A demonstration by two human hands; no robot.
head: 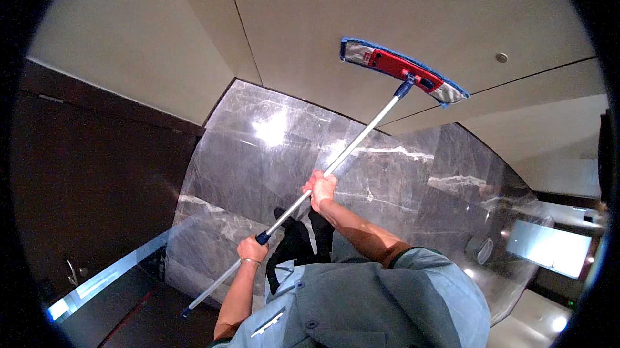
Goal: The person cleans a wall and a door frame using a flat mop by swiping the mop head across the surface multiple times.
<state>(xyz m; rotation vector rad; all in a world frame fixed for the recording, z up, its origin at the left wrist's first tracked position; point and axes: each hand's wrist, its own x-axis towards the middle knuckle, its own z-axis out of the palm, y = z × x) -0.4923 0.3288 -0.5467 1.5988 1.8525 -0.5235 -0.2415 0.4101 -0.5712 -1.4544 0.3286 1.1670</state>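
A flat mop with a long silver pole [361,137] runs slantwise across my view, from lower left to upper right. My right hand [323,190] is closed around the middle of the pole. Lower down, my left hand [253,249] grips it just below a dark blue collar [262,238]. At the far end, a dark blue joint carries the red plate [395,66] of the mop head, fitted with a blue-edged pad with pale end pockets [357,53]. The head lies over a pale wall panel [310,18]; whether it touches cannot be told.
Grey veined stone tiles [387,188] cover the shiny floor. To the left stands a dark door [97,164] with a metal handle [71,272]. A round fitting [502,57] sits on the pale panel. At right are a cylindrical bin-like object [479,249] and a bright panel [550,249].
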